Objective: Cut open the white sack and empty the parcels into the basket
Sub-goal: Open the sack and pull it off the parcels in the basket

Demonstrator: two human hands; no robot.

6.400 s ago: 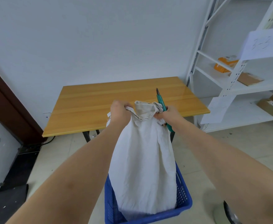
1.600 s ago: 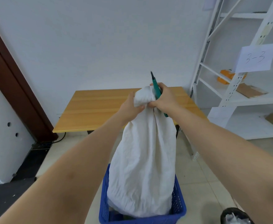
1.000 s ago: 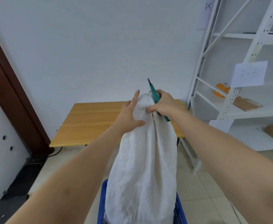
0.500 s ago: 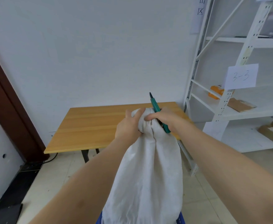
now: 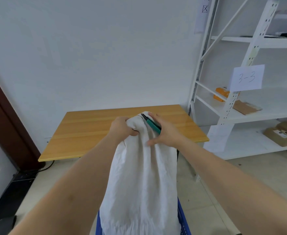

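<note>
The white sack (image 5: 142, 180) hangs upright in front of me, and its lower end drops into the blue basket (image 5: 183, 221) at the bottom edge of the view. My left hand (image 5: 122, 128) is clenched around the bunched top of the sack. My right hand (image 5: 164, 132) holds a green-handled cutter (image 5: 152, 123) against the sack's top right side, with the thumb pressed into the cloth and the fingers spread. No parcels are visible; the sack hides whatever is inside the basket.
A wooden table (image 5: 88, 131) stands behind the sack against the white wall. A white metal shelf rack (image 5: 231, 102) at the right carries cardboard parcels (image 5: 280, 135) and a paper label. A dark door frame (image 5: 5, 122) is at the left.
My hands and the sack's top have come down slightly. The cutter has tilted flatter against the cloth, and my right-hand fingers have spread over the sack. The basket is almost out of view.
</note>
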